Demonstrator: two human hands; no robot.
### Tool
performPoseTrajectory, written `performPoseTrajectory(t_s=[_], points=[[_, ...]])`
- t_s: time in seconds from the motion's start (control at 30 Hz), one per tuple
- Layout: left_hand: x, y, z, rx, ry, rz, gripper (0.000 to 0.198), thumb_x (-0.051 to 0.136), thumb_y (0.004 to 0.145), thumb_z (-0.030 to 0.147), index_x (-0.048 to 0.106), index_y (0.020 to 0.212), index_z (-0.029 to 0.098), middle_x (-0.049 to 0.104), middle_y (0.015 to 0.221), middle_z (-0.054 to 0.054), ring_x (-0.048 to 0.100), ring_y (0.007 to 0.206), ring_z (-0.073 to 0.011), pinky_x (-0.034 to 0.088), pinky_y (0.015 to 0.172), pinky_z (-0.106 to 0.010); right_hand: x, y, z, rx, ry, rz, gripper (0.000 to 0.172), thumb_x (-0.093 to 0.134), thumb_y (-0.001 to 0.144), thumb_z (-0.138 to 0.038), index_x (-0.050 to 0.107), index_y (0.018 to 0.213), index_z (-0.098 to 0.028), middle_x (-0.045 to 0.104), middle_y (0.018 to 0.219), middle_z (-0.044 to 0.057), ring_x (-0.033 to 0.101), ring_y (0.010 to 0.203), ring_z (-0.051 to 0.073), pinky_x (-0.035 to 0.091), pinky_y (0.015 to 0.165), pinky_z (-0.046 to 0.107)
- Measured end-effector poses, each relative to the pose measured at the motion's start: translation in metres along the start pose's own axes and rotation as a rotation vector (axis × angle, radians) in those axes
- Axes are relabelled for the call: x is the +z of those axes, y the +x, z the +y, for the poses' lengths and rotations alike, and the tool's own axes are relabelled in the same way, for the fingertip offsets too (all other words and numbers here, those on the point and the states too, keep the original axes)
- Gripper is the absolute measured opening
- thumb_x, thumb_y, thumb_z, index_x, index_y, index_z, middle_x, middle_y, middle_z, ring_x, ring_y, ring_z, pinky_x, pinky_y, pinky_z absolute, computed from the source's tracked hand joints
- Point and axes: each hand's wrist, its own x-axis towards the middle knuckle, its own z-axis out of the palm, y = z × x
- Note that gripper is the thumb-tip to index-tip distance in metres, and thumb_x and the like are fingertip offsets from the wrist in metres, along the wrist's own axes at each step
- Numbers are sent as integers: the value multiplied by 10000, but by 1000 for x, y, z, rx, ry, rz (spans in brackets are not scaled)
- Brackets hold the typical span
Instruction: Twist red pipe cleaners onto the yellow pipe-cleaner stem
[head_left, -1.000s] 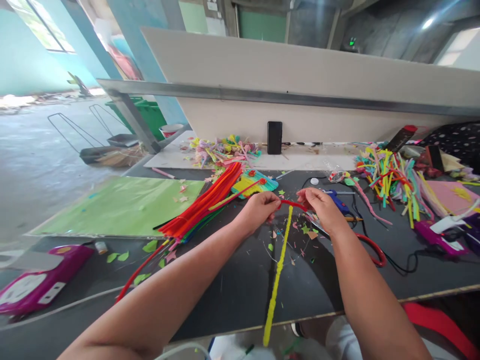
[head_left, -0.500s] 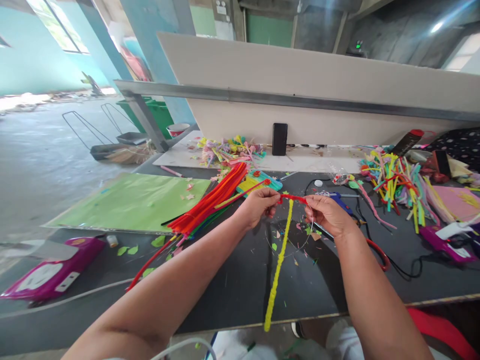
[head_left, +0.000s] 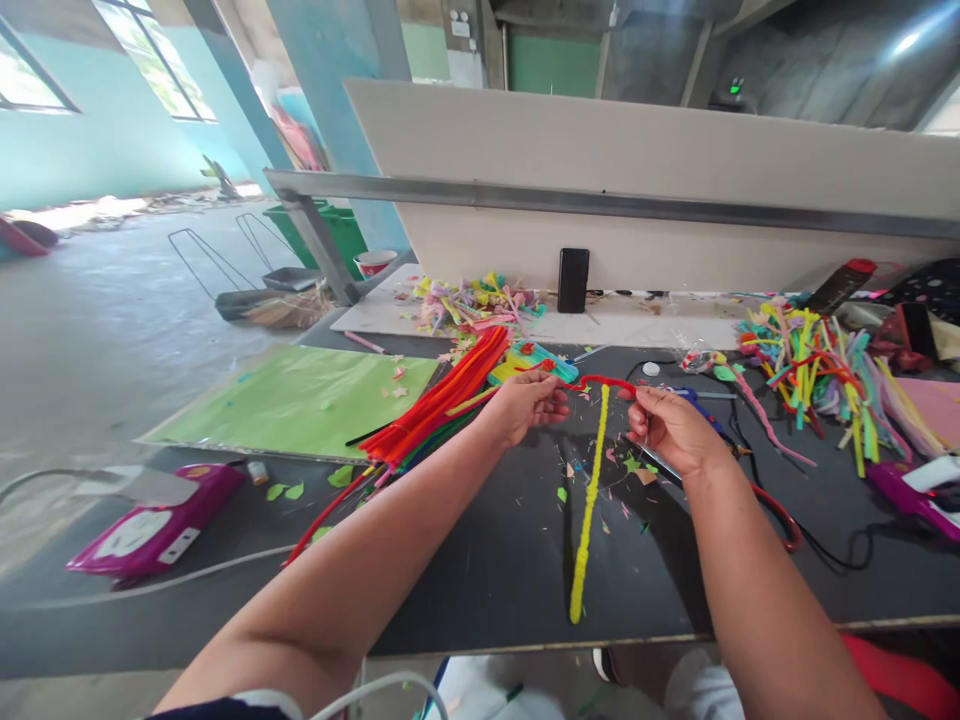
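Over the middle of the worktop, both hands are up off the surface with a red pipe cleaner stretched between them. Left hand: fingertips pinched shut on its left end. Right hand: fingers curled closed around its right end. A yellow pipe cleaner hangs from the red one at about mid-span and runs down toward the near edge of the worktop; I can't tell whether it's twisted on or just hooked over.

Around them:
- bundle of red and orange pipe cleaners just left of the left hand, lying diagonally
- green sheet further left
- pink glue gun near the left front corner
- blue tool behind the right hand, partly hidden
- pile of cut coloured pieces toward the right back corner
- black phone propped against the back board
- paper scraps under the hands

Risks, as I judge them:
- if the yellow one is only hooked, any slack or tilt in the red span lets it slide off sideways
- thin pinch on the left end, so a pull from the right could strip it out of the fingers
- yellow tail drags through scraps and may snag or pick up bits
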Motion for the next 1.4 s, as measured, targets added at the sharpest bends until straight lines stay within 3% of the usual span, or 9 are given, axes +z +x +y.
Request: performPoseTrajectory(t_s=[0.1, 0.3, 0.67, 0.77, 0.87, 1.0, 1.1, 1.27, 1.4], points=[[-3, 2, 0, -48, 46, -33, 232, 608, 796, 324, 585, 862, 103, 636, 719, -64, 611, 569, -108, 492, 532, -217, -2, 0, -1, -21, 12, 11, 252, 657, 758, -384, 654, 906, -179, 464, 597, -36, 413, 495, 67, 434, 496, 213], [1, -2, -1, -43, 156, -142, 247, 623, 774, 346, 609, 826, 106, 590, 630, -12, 446, 421, -24, 260, 362, -125, -6, 3, 2, -29, 79, -22, 248, 643, 781, -368, 656, 923, -165, 463, 609, -37, 401, 493, 52, 373, 464, 185], [0, -3, -4, -40, 173, -247, 289, 659, 729, 397, 558, 809, 138, 535, 534, 31, 401, 378, -32, 214, 343, -141, -10, 5, 3, -38, 164, -53, 211, 686, 753, -317, 658, 879, -150, 430, 558, -51, 374, 465, 49, 332, 413, 169], [3, -6, -3, -46, 217, -252, 305, 647, 732, 417, 558, 820, 140, 552, 552, 24, 434, 393, -42, 253, 359, -149, -12, 6, 3, -38, 152, -41, 205, 692, 749, -312, 656, 865, -147, 429, 543, -54, 366, 451, 44, 320, 403, 162], [9, -7, -4, 17, 300, -179, 329, 614, 747, 443, 546, 867, 144, 599, 643, 2, 472, 425, -54, 292, 386, -167, -11, 6, 3, -35, 116, -8, 192, 696, 743, -321, 645, 837, -161, 461, 551, -48, 386, 452, 45, 324, 406, 162], [17, -7, -11, 342, 536, 92, 324, 638, 734, 393, 514, 939, 174, 587, 616, 33, 487, 502, -70, 328, 471, -173, -5, 4, 2, -36, 65, -3, 180, 701, 735, -333, 619, 791, -183, 503, 576, -44, 408, 445, 45, 342, 417, 174], [20, -6, -17, 537, 715, 210, 272, 620, 752, 327, 539, 975, 194, 580, 614, 42, 489, 552, -82, 350, 530, -183, -1, 1, 2, -23, 18, -37, 196, 698, 732, -352, 614, 790, -185, 516, 575, -44, 423, 430, 52, 370, 423, 193], [19, -7, -19, 640, 866, 247, 113, 531, 807, 264, 602, 800, 176, 568, 633, 26, 491, 589, -86, 362, 563, -189, 3, 1, 4, 2, -81, -63, 263, 678, 740, -386, 632, 919, -198, 583, 655, -14, 492, 474, 80, 434, 448, 219], [25, -14, -19, 619, 900, 231, 131, 520, 807, 254, 613, 771, 170, 578, 630, 25, 497, 587, -87, 359, 550, -183, 7, 2, 5, -178, -220, 74, 319, 661, 749, -395, 619, 1029, -249, 630, 898, 19, 593, 706, 133, 514, 602, 271]])
